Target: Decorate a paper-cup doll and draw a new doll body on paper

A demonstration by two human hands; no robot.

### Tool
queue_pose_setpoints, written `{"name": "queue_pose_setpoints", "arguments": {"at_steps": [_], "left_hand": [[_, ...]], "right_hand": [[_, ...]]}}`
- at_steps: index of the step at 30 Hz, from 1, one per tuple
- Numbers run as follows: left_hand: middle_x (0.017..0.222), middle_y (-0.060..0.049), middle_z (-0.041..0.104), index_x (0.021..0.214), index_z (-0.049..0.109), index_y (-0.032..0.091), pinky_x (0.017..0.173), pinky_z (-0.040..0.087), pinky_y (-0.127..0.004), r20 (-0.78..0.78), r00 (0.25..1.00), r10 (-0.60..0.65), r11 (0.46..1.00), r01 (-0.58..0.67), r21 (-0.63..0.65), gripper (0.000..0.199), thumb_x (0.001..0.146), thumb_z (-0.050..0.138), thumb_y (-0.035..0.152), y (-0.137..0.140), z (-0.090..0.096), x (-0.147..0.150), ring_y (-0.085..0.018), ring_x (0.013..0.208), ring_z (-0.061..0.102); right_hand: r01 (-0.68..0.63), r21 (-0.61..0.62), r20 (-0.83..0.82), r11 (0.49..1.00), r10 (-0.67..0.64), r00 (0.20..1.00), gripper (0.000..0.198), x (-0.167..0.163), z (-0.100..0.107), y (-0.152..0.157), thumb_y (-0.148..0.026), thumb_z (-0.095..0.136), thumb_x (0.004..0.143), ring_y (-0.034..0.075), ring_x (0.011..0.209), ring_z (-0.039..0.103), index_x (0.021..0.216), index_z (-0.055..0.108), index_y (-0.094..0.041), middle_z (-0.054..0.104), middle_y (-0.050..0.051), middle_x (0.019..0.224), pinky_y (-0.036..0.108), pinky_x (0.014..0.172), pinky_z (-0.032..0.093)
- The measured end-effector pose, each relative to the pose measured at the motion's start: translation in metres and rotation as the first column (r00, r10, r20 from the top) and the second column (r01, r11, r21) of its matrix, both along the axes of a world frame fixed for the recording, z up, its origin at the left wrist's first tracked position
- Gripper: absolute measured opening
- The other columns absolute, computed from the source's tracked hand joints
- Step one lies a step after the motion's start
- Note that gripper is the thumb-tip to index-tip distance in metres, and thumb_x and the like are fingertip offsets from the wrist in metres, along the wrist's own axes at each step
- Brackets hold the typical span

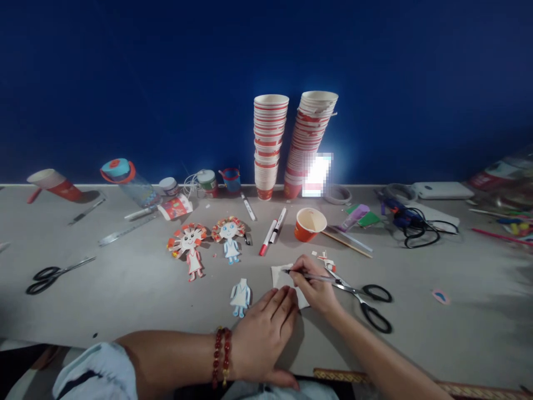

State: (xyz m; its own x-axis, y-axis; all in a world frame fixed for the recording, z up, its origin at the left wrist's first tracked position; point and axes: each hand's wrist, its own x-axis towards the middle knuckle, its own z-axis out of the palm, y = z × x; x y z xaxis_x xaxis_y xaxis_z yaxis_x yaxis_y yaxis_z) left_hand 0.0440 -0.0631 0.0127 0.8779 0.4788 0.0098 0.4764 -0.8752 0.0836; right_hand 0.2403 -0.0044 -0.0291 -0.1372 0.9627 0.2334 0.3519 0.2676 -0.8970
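My right hand (314, 286) is closed round a slim pen (308, 275), its tip on a piece of white paper (280, 273). Flat across the lower part of that paper lies my left hand (266, 328), its fingers stretched out and the thumb apart. A paper doll body in a white and blue dress (240, 297), without a head, is just left of the fingers. Beyond it are two paper dolls with curled strip hair, one in red trim (192, 250) and one in blue (230, 239). Black-handled scissors (366, 297) lie open beside my right wrist.
Two tall stacks of paper cups (271, 144) stand by the blue wall. A cut cup (310, 224), markers (268, 238), a glue gun (400, 214) and a water bottle (131, 180) are around. More scissors (56, 275) lie at the left, near a ruler (125, 232).
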Motion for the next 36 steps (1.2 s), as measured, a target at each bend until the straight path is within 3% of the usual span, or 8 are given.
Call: {"name": "queue_pose_setpoints", "arguments": {"at_steps": [7,16,36], "left_hand": [[0.154,-0.028,0.031,0.146,0.034,-0.006,0.119,0.012,-0.046,0.004,1.0,-0.001,0.999,0.001,0.035,0.105,0.086,0.032,0.08,-0.0015,-0.0049,0.0012,-0.038,0.146,0.023],[0.156,-0.029,0.026,0.148,0.031,-0.007,0.119,0.011,-0.046,0.011,1.0,0.003,1.0,-0.004,0.031,0.111,0.083,0.035,0.083,-0.003,-0.0085,0.0017,-0.039,0.147,0.02],[0.157,-0.029,0.024,0.148,0.029,-0.006,0.119,0.01,-0.046,-0.006,1.0,0.014,0.999,-0.013,0.05,0.11,0.083,0.037,0.082,-0.0051,-0.0076,0.0028,-0.04,0.146,0.023]], "right_hand": [[0.011,-0.053,0.054,0.999,-0.008,0.999,0.004,-0.0041,0.0072,0.0002,-0.023,0.056,0.083,0.014,0.057,0.055,0.086,0.056,-0.022,0.059,-0.001,0.067,0.025,0.055,0.045],[0.047,0.03,0.014,0.998,-0.047,0.999,0.012,-0.0045,0.0098,0.0001,-0.019,0.054,0.076,0.011,0.05,0.04,0.065,0.05,-0.022,0.045,-0.005,0.055,0.023,0.048,0.032],[0.012,0.034,0.077,0.999,-0.014,0.997,0.012,-0.0031,0.0045,0.0021,-0.018,0.052,0.081,0.013,0.055,0.043,0.07,0.052,-0.022,0.047,-0.004,0.059,0.024,0.053,0.034]]}}
